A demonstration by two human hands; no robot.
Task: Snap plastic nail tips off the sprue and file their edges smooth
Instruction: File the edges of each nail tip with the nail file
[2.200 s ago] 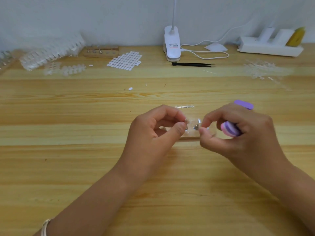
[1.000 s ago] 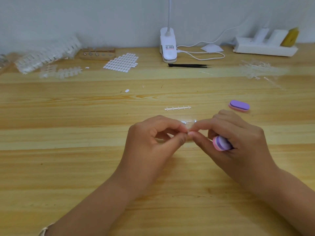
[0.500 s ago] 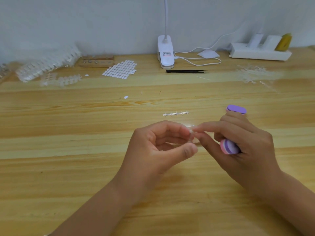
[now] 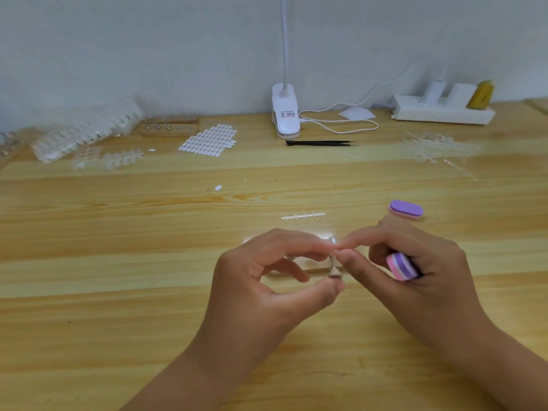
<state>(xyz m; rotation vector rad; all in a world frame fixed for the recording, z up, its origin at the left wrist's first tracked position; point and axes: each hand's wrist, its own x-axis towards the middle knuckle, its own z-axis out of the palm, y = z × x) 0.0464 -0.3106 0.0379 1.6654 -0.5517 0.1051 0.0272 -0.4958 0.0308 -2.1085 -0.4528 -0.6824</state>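
At ten o'clock on the pale wooden tabletop point(image 4: 118, 321), a heap of clear plastic sprues point(image 4: 86, 134) is seen, with a sheet of small white ovals point(image 4: 210, 140) at eleven and a white clip lamp point(image 4: 284, 114) at twelve. A stripped clear sprue point(image 4: 304, 216) is seen just past the hands. At six o'clock a small silver metal peg point(image 4: 334, 264) is clamped in the grip of the left hand point(image 4: 261, 292), between forefinger and thumb. The peg's top, where a tiny shiny piece point(image 4: 331, 240) is seen, is pinched by the thumb and forefinger of the right hand point(image 4: 424, 286); whether that piece is a nail tip cannot be told. A pink-and-purple buffing block point(image 4: 401, 266) is enclosed by the right grip's other fingers. A second purple block point(image 4: 405, 209) is seen at two o'clock.
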